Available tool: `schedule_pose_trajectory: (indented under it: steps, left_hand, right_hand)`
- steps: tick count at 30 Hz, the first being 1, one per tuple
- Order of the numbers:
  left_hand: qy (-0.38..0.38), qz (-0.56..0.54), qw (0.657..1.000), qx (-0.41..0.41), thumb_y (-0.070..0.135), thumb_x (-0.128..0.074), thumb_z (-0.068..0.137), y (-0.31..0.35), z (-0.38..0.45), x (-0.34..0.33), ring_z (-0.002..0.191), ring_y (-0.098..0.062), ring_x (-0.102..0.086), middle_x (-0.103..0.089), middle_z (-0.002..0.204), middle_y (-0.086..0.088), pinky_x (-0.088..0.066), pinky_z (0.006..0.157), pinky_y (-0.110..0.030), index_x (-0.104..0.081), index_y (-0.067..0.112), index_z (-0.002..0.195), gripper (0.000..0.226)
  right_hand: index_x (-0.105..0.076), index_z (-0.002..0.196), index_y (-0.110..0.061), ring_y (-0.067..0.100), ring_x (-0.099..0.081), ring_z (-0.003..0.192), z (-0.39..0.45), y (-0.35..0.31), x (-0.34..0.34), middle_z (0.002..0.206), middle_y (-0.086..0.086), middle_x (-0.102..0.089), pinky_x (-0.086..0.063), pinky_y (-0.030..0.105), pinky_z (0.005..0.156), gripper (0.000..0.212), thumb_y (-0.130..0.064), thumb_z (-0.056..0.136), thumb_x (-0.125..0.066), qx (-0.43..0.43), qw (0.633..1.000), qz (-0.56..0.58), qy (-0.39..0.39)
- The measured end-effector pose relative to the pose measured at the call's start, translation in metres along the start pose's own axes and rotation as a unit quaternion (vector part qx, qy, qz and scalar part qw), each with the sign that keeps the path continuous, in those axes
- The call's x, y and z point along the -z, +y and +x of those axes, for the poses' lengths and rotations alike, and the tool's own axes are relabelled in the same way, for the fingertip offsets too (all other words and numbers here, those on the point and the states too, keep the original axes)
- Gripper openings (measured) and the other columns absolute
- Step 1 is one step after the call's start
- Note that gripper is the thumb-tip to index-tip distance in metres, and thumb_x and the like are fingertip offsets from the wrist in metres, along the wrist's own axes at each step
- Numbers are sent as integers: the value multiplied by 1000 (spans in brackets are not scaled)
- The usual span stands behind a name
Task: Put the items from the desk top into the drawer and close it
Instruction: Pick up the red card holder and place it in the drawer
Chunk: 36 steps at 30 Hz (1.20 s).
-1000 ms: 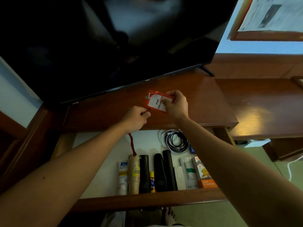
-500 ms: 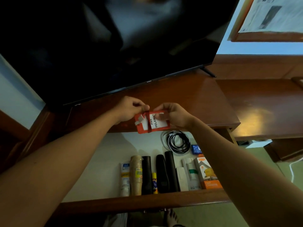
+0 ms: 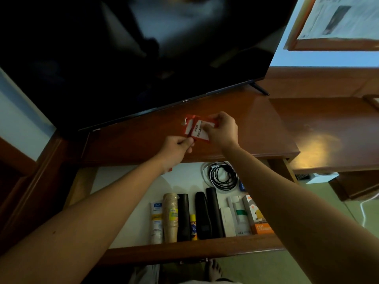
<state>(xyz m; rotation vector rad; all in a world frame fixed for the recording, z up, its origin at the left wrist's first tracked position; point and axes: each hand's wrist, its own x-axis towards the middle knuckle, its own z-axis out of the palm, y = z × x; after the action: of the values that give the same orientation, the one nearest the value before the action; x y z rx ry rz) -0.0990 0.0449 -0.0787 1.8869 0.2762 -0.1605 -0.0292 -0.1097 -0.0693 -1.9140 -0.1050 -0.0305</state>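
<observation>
A red badge holder (image 3: 198, 130) with a white card reading "PAS" is held above the brown desk top (image 3: 246, 128). My right hand (image 3: 222, 129) pinches its right end. My left hand (image 3: 177, 148) is closed on its lower left corner, where the red lanyard is gathered; a bit of red shows under my left wrist. The drawer (image 3: 184, 253) below is pulled out and holds a row of items: a tube (image 3: 156, 222), stacked paper cups (image 3: 170, 216), black cases (image 3: 202, 216), small boxes (image 3: 256, 216) and a coiled black cable (image 3: 222, 177).
A large dark television (image 3: 133, 54) stands at the back of the desk, its foot (image 3: 259, 89) at the right. A lower wooden counter (image 3: 328, 130) adjoins on the right. A framed picture (image 3: 336, 21) hangs on the wall. My bare foot (image 3: 213, 269) shows below the drawer front.
The badge was lowered over the drawer's edge half a second ago and is now back up over the desk top. The lanyard that hung into the drawer is now gathered in my left hand.
</observation>
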Motion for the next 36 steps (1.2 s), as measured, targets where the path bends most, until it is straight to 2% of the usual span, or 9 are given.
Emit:
schedule_pose_trajectory:
  steps: [3, 6, 13, 18, 21, 24, 27, 32, 36]
  left_hand:
    - [-46, 158, 984, -63, 29, -58, 100, 6, -1, 9, 73, -15, -58, -66, 83, -5, -44, 69, -31, -72, 8, 91, 27]
    - [-71, 257, 958, -104, 30, -66, 95, 10, 3, 21, 100, -12, -61, -72, 108, 5, -48, 92, -34, -76, 26, 106, 15]
    - [-46, 324, 926, -187, 28, -66, 95, 26, 11, 36, 101, -5, -59, -70, 107, 11, -46, 88, -27, -75, 26, 109, 17]
    - [-34, 180, 972, -144, 22, -72, 90, 9, 16, 41, 99, -8, -64, -70, 99, 11, -52, 87, -30, -77, 23, 101, 12]
    - [-65, 26, 997, -19, 20, -66, 93, 0, 12, 40, 98, -21, -68, -71, 102, -3, -56, 85, -36, -74, 21, 101, 11]
    - [-146, -91, 978, 117, 18, -57, 98, -6, 7, 41, 94, -24, -64, -69, 101, -10, -54, 78, -38, -70, 17, 106, 15]
    - [-205, -119, 957, 166, 11, -51, 99, -7, 8, 44, 94, -23, -63, -70, 99, -9, -49, 81, -39, -68, 16, 108, 20]
    - [-193, -88, 964, 160, 21, -64, 91, -4, 11, 43, 89, -18, -61, -69, 96, -6, -44, 77, -34, -67, 21, 99, 9]
    - [-199, -72, 962, 172, 35, -76, 71, -9, 13, 47, 109, -27, -65, -71, 112, -7, -47, 97, -45, -66, 21, 99, 33]
  right_hand:
    - [-55, 99, -21, 4, -65, 80, 0, 3, 2, 97, -6, -65, -59, 19, 62, 13, -20, 93, -67, 122, 980, -155, -39]
    - [-57, 101, -20, 12, -68, 88, 2, 4, 8, 100, -3, -69, -61, 27, 69, 12, -18, 93, -65, 201, 940, -256, -105]
    - [-63, 96, -18, 7, -68, 79, -8, 8, 12, 93, -5, -68, -55, 23, 69, 14, -7, 90, -68, 115, 932, -196, -282]
    - [-63, 105, -3, 21, -73, 82, -18, 13, 22, 98, 11, -72, -59, 32, 68, 15, -3, 90, -68, -15, 943, -7, -332]
    - [-60, 103, -1, 26, -71, 82, -22, 16, 25, 98, 16, -70, -59, 37, 69, 16, -2, 89, -68, -27, 943, 65, -325]
    - [-59, 99, -1, 24, -68, 78, -25, 14, 25, 95, 17, -67, -58, 31, 65, 13, 1, 89, -67, 3, 947, 61, -315]
    - [-60, 96, 1, 21, -66, 75, -24, 9, 22, 90, 16, -67, -57, 28, 69, 13, 4, 87, -69, 52, 952, 20, -300]
    - [-62, 84, -6, 13, -69, 77, -24, 6, 19, 85, 3, -70, -57, 26, 68, 17, 4, 80, -76, 116, 958, -26, -259]
    - [-66, 78, -10, 17, -71, 85, -25, 19, 12, 90, 0, -73, -60, 35, 76, 18, 2, 78, -79, 127, 964, -31, -231]
